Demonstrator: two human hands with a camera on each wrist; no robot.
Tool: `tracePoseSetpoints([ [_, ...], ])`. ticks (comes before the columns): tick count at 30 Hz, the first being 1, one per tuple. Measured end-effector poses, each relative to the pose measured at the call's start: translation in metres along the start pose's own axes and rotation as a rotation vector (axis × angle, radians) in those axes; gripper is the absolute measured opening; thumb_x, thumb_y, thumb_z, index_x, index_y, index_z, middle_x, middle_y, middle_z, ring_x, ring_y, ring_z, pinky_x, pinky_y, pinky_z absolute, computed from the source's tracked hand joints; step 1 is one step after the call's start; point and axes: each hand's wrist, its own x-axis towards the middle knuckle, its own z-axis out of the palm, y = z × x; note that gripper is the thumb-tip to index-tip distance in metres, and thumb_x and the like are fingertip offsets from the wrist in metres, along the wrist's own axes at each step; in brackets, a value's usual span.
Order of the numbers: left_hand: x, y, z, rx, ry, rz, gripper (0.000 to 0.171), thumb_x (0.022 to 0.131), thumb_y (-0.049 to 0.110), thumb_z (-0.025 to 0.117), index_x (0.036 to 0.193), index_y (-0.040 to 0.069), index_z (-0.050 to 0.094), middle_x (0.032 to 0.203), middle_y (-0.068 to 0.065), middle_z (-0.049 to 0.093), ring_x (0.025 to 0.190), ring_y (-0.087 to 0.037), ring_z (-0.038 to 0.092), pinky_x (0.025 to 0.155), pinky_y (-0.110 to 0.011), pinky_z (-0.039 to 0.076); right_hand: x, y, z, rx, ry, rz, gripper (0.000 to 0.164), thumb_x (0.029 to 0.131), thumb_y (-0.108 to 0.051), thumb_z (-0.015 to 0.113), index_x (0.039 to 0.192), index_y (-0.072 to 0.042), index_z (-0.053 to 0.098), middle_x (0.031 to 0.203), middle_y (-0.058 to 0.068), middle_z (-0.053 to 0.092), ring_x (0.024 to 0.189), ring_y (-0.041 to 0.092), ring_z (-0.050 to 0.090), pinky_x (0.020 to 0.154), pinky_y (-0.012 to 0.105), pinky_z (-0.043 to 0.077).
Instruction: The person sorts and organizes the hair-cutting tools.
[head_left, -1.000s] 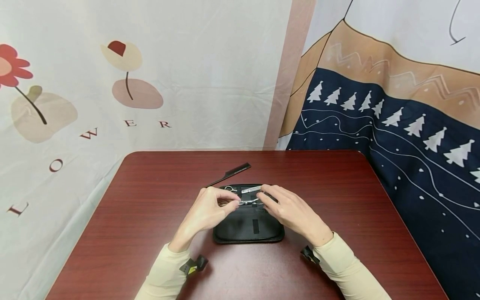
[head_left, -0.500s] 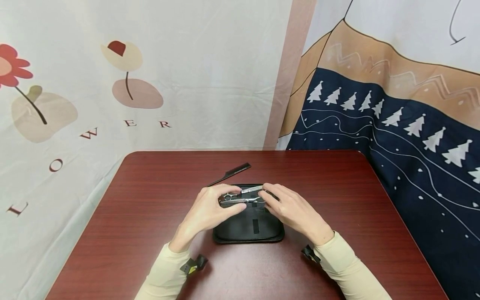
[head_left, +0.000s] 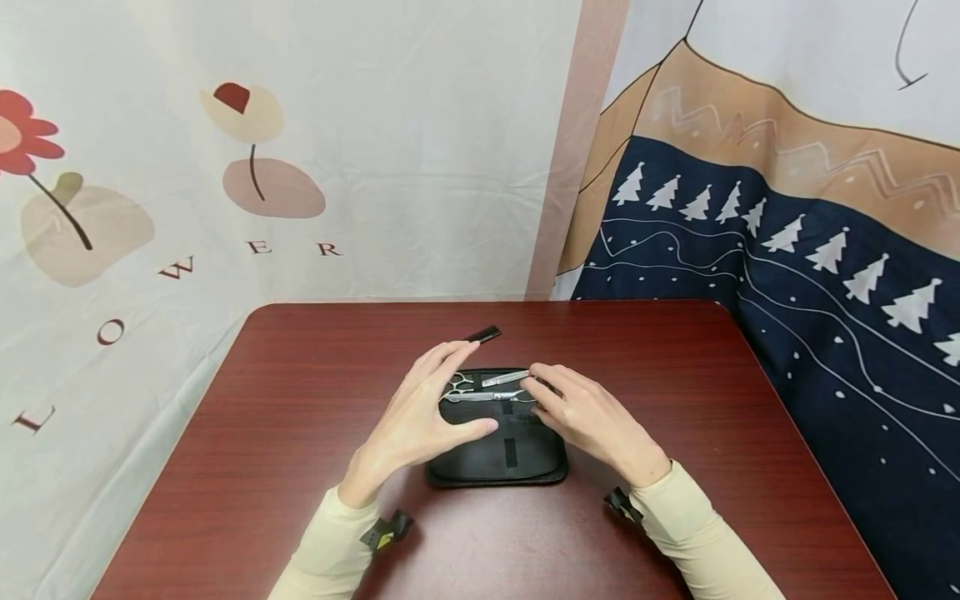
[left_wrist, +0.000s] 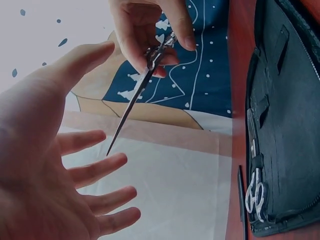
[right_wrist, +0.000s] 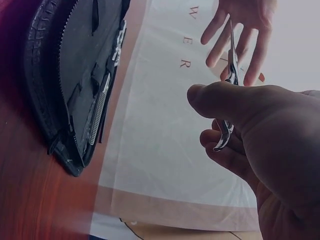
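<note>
My right hand (head_left: pixel 596 421) holds a pair of silver scissors (left_wrist: pixel 134 97) by the handle end, above the black zippered case (head_left: pixel 480 458). The blades point left, toward my left hand (head_left: pixel 412 421). That hand is spread, thumb and fingers apart and straight, and the blade tip stands near its fingers without being gripped. In the open case lies a second pair of scissors, thinning shears (right_wrist: pixel 100 107) with a toothed blade, tucked under a strap. My right fingers partly hide the handles of the held scissors.
A black tail comb (head_left: pixel 487 334) lies on the red-brown table (head_left: pixel 300 375) behind the case, its tail hidden by my left hand. Printed curtains (head_left: pixel 450 208) hang behind the table's far edge.
My left thumb and fingers have let go of the scissor blades and spread wide. My right hand still holds the scissors in nearly the same place.
</note>
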Motion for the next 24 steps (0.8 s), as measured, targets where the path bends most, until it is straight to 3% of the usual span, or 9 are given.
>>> tracePoseSetpoints([
  [11,-0.021,-0.018,-0.001,0.076,0.011,-0.005,0.103,0.072,0.062,0.083,0.157,0.020,0.046,0.159,-0.004,0.038,0.149,-0.026,0.023,0.112,-0.061,0.033,-0.003,0.011,-0.003,0.034,0.014,0.015,0.047,0.079,-0.011,0.087,0.122,-0.001,0.070,0.123,0.017,0.066,0.114,0.025,0.060,0.092,0.038,0.058],
  [14,-0.029,-0.025,-0.001,0.084,0.004,-0.001,0.101,0.072,0.061,0.084,0.157,0.022,0.047,0.161,-0.002,0.036,0.151,-0.027,0.019,0.112,-0.063,0.031,-0.005,0.014,-0.004,0.053,0.013,0.033,0.046,0.080,-0.011,0.086,0.121,-0.002,0.069,0.123,0.016,0.065,0.114,0.025,0.060,0.092,0.038,0.057],
  [24,-0.052,-0.048,0.007,0.111,-0.064,0.024,0.103,0.070,0.063,0.085,0.156,0.020,0.049,0.164,-0.003,0.033,0.152,-0.030,0.014,0.112,-0.065,0.029,-0.013,0.024,-0.005,0.089,0.017,0.086,0.044,0.080,-0.008,0.085,0.121,-0.001,0.070,0.122,0.016,0.065,0.114,0.026,0.060,0.092,0.039,0.057],
])
